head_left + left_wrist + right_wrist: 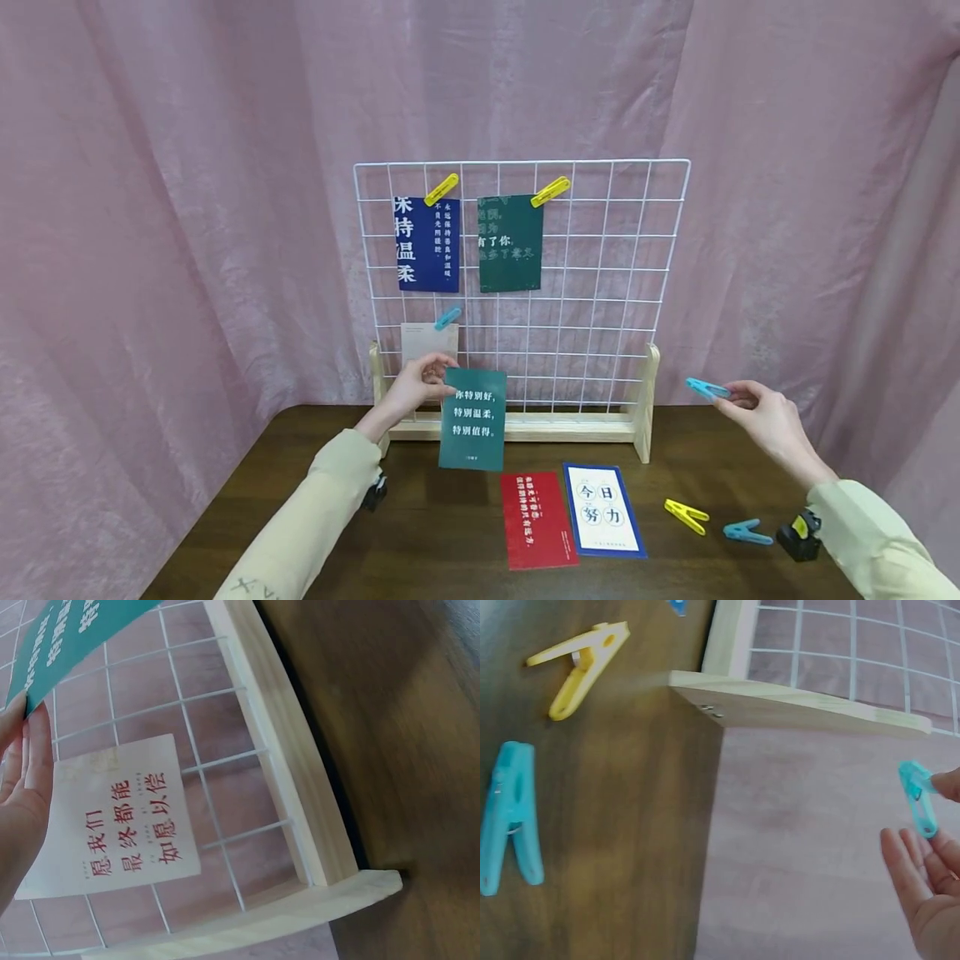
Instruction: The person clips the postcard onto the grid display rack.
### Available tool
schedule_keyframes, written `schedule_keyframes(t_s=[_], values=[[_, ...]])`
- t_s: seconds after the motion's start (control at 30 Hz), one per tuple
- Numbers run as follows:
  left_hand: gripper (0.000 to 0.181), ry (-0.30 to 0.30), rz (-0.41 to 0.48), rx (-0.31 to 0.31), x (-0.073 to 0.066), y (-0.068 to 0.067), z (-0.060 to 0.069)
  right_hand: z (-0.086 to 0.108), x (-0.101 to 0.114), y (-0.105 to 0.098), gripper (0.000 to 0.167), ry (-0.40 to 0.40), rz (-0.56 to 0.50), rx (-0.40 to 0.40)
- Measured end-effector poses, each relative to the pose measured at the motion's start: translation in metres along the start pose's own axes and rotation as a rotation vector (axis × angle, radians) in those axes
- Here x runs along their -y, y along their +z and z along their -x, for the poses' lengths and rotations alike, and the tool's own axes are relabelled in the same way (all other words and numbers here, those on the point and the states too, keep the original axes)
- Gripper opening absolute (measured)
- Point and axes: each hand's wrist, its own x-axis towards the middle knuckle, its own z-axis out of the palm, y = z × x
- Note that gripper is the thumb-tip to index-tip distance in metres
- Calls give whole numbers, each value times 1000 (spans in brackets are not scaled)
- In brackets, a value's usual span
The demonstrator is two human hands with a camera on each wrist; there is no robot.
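Note:
My left hand [417, 388] pinches a green card [474, 421] with white writing by its upper left corner, in front of the lower left of a white wire grid [592, 283]. Behind that hand, a white card with red writing [124, 817] hangs on the grid under a blue clothespin [447, 318]. Off to the right of the grid, my right hand [772, 421] holds a light blue clothespin [917, 796] between thumb and fingers, raised above the table. Higher on the grid hang a blue card [427, 246] and a dark green card [510, 243], each under a yellow clothespin.
On the brown table [420, 533] lie a red card [538, 521] and a blue-bordered white card [604, 510]. To their right lie a yellow clothespin [686, 516] and a blue clothespin [747, 532]. The grid's wooden stand [570, 430] is at the table's back, before a pink curtain [187, 208].

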Motion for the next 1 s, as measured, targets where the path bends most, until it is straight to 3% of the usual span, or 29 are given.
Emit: schedule_keyframes(t_s=[0.17, 0.37, 0.47, 0.57, 0.8, 1.0], values=[[37, 9, 43, -46, -11, 2, -3, -6, 12, -5, 34, -24, -49, -67], [37, 26, 56, -39, -36, 6, 4, -10, 25, -2, 33, -69, -109, -120], [36, 22, 52, -41, -40, 7, 4, -13, 31, 0, 34, -94, -138, -117], [36, 41, 49, -44, -39, 7, 2, -15, 35, 3, 34, -108, -167, -113], [36, 47, 37, -76, -16, 7, -8, -20, 44, 10, 32, -146, -206, -106], [36, 53, 45, -87, -18, 10, -10, -25, 51, 16, 30, -177, -224, -101]])
